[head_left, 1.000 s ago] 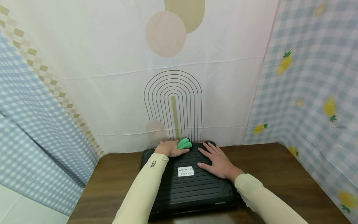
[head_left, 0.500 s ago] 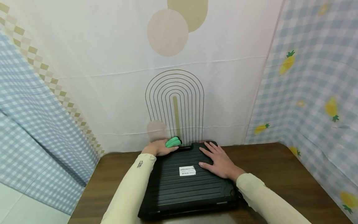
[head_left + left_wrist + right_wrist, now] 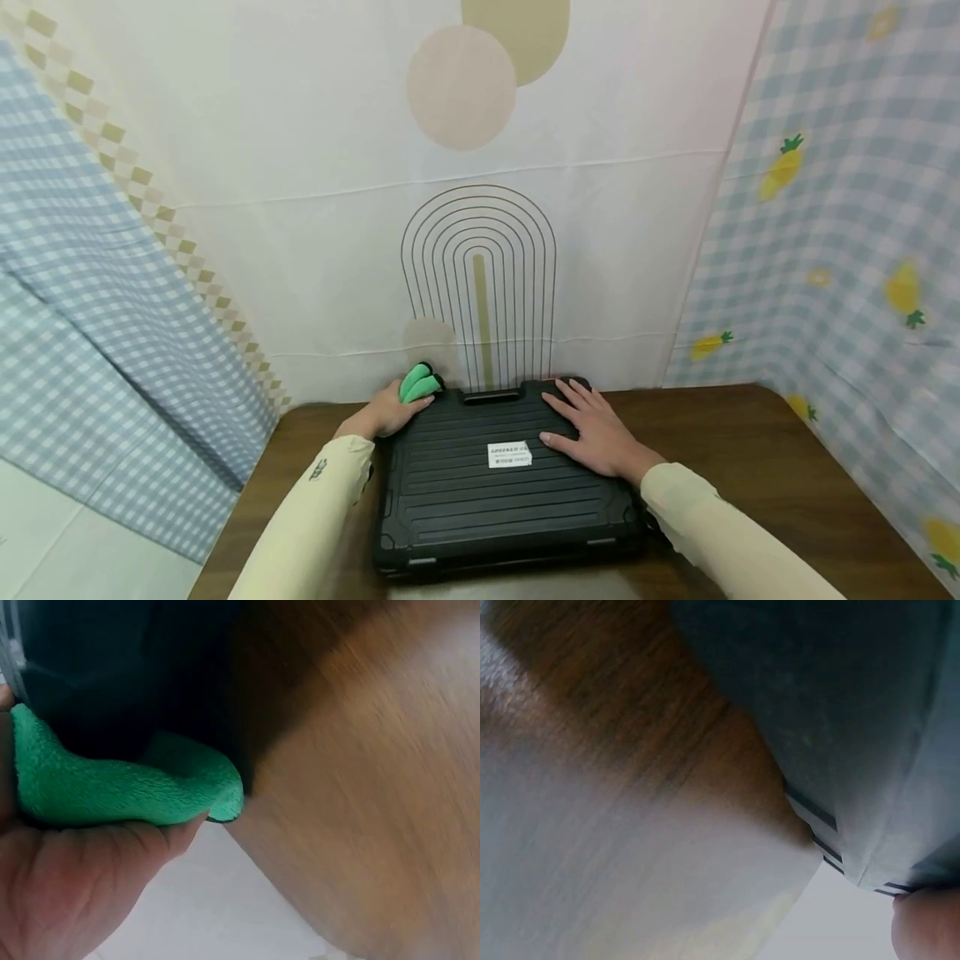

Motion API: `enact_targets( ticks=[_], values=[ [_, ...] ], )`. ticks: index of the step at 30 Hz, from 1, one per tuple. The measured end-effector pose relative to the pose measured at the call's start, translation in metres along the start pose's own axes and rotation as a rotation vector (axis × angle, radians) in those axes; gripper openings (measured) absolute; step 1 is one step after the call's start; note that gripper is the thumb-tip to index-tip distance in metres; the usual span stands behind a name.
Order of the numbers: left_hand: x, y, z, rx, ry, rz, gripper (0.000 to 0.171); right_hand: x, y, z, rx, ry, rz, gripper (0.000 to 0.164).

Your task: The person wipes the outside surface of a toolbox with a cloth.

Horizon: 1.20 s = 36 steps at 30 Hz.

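Note:
A black ribbed hard case (image 3: pixel 502 502) lies flat on the table, a white label (image 3: pixel 509 454) on its lid and a handle (image 3: pixel 491 397) along its far side. At its far left corner my left hand (image 3: pixel 386 411) grips a folded green cloth (image 3: pixel 420 385). In the left wrist view the fluffy cloth (image 3: pixel 112 791) lies between the hand (image 3: pixel 75 881) and the case's dark side. My right hand (image 3: pixel 597 433) rests with spread fingers on the lid's right part, fingertips near the far right corner. In the right wrist view one fingertip (image 3: pixel 928 924) shows at the case's edge.
The brown wooden table (image 3: pixel 720 467) extends to both sides of the case. Right behind the case hangs a white patterned curtain (image 3: pixel 330 275). Blue checked cloths hang left (image 3: pixel 112 317) and right (image 3: pixel 832 275).
My left hand has moved left with the green cloth, from near the middle of the case's far edge to its far left corner. The right hand has stayed on the lid.

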<state>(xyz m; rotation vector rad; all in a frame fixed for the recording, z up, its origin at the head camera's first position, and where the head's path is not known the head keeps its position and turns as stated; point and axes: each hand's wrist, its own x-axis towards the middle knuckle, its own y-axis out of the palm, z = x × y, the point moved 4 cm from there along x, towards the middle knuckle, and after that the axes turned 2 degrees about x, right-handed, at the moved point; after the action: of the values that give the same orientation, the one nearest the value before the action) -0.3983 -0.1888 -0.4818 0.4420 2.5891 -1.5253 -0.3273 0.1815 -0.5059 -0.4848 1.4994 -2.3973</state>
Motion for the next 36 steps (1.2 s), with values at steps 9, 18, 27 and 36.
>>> enact_targets(
  ticks=[9,18,27,36],
  values=[
    [-0.003,0.011,0.001,-0.111,-0.007,-0.093,0.077,0.001,0.002,-0.004,-0.009,-0.002,-0.008,0.082],
    [-0.050,0.023,0.004,-0.279,0.193,-0.192,0.065,0.002,0.001,-0.002,-0.003,-0.008,-0.013,0.082],
    [-0.128,0.054,0.016,-0.340,0.207,-0.167,0.073,0.001,-0.001,0.000,0.001,-0.004,-0.007,0.082],
    [-0.184,0.091,0.028,-0.247,0.363,-0.321,0.068,0.000,0.001,-0.002,0.006,0.000,-0.004,0.081]
  ],
)
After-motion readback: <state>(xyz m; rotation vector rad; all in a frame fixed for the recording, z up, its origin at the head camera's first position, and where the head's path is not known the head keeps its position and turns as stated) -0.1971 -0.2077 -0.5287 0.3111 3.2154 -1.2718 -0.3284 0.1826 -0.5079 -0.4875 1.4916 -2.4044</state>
